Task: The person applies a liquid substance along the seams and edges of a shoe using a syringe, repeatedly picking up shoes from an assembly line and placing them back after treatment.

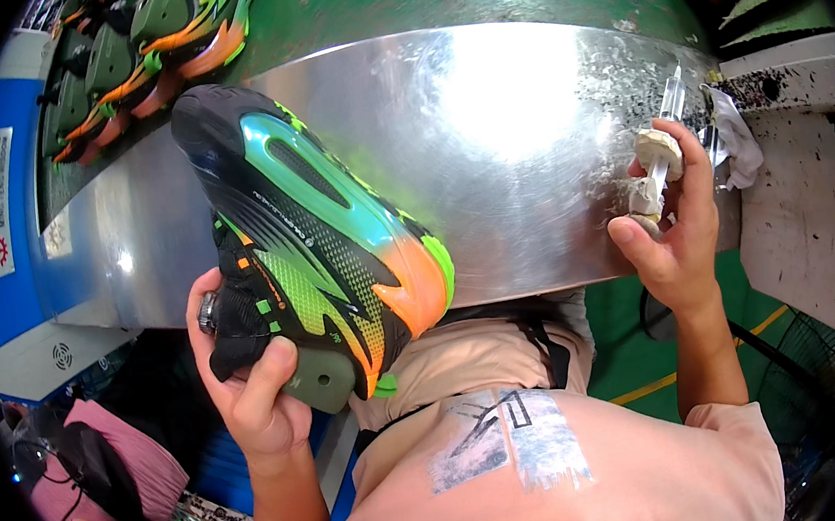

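My left hand [262, 396] grips a sneaker [308, 221] at its collar, thumb pressed against the ankle end. The shoe is black, green and orange, tilted with its toe toward the far left and its sole edge facing right. An olive shoe last [323, 378] sticks out of its opening. At the right, my right hand [682, 245] is closed around a clear syringe [657, 159] with lumpy off-white wrapping on it. Its thin tip points away from me, over the right end of the metal tabletop.
More sneakers on lasts [153, 75] stand in rows at the far left, beside a blue-and-white machine panel [6, 210]. A shiny metal tabletop [526, 240] spans the front. A crumpled white cloth [740, 144] lies at its right edge. Another person's pink clothing [139, 448] shows at lower left.
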### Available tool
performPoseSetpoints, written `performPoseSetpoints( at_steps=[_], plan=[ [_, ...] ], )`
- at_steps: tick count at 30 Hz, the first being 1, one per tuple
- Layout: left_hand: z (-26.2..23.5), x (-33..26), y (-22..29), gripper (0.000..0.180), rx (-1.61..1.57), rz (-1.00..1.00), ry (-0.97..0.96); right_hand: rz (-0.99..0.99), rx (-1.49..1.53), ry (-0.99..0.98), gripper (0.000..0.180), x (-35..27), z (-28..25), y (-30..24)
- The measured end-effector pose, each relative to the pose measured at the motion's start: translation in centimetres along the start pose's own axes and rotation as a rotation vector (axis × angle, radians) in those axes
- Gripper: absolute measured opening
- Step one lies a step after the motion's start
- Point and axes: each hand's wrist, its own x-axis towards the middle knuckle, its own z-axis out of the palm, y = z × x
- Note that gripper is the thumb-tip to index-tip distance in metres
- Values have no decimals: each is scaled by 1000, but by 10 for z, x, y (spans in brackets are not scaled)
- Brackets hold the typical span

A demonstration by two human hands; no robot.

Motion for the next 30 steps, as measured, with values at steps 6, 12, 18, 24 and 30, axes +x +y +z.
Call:
performPoseSetpoints(
  at_steps=[6, 12, 18, 24, 30],
  plan=[
    [31, 67, 28, 68, 226, 151, -210, -237, -132, 51, 79, -12, 21, 17],
    [176, 212, 29, 58, 668, 381, -431, -325, -160, 108, 76, -9, 63, 36],
    [259, 251, -17, 55, 1255, 707, -431, -360, -133, 165, 74, -12, 94, 39],
    [284, 246, 17, 62, 1104, 444, -816, -316, -76, 135, 77, -30, 98, 30],
    [314, 257, -21, 47, 1263, 637, -676, -293, -90, 150, 76, -36, 103, 21]
  ],
)
